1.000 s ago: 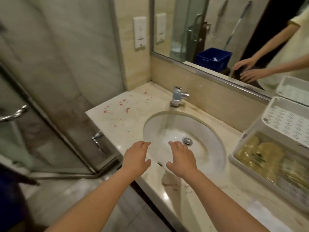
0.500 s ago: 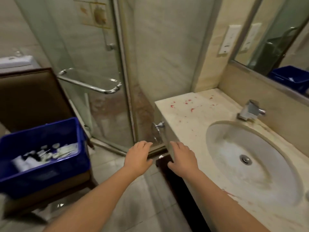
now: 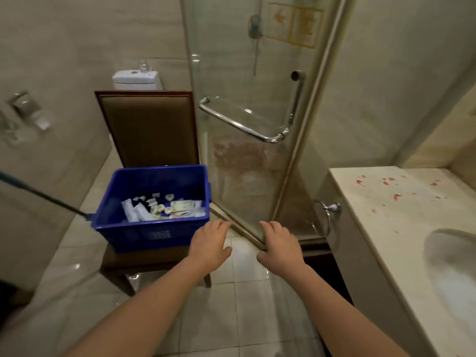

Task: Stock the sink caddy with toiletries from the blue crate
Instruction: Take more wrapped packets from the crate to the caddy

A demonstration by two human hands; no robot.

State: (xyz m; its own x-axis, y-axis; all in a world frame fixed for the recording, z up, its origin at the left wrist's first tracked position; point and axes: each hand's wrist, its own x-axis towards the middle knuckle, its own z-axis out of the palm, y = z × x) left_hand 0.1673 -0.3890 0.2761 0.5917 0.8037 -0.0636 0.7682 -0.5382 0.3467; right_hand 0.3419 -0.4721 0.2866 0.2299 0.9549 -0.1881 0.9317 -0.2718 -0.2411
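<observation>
Since a second ago the view has swung left, away from the sink and off the caddy, which is now out of sight. The crate has come into the lower left, sitting on the seat of a chair beside the shower door.

Both hands are empty and held out palm down with fingers loosely straight. The left hand hovers just beside the crate's near right corner. The right hand is over the floor, near the door's lower edge.

The step in hand looks like the return trip for another load. The next move likely calls for reaching left and down over the crate's rim, picking from the toiletries and carrying them back to the counter.

Counted: one crate, one chair and two hands. The toiletries lie in one loose heap of white sachets, small dark bottles, pale round pieces and a flat packet. It is too blurred to number each kind.
</observation>
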